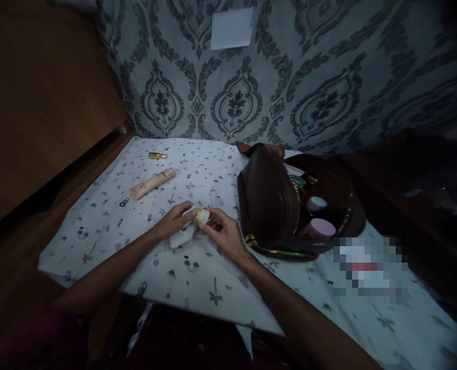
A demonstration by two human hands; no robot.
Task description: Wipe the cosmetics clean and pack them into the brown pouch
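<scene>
My left hand (174, 218) is closed on a white cloth or tissue (180, 237) and presses it against a small pale yellow bottle (202, 216). My right hand (224, 231) pinches that bottle from the other side. Both hands rest over a white printed cloth (105, 216) that covers the table. Just right of my hands lies an open brown cosmetic bag (267, 198).
A beige tube (153, 183) and a small gold item (157, 155) lie on the cloth at the back left. Inside the bag sit a pink-lidded jar (321, 227) and a white-lidded jar (316, 203). Patterned wallpaper rises behind; a wooden panel stands on the left.
</scene>
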